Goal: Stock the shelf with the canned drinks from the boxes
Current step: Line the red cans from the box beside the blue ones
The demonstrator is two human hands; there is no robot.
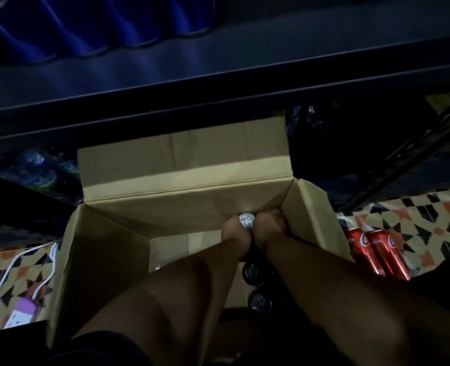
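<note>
Both hands are deep in the box (311, 207), left hand (234, 232) and right hand (271, 228) wrapped round one can (246, 221) at the far right corner. It stands upright, lid up, long axis vertical. Pick-up step; next, lift straight out, probably toward the shelf (218, 75) beyond.
</note>
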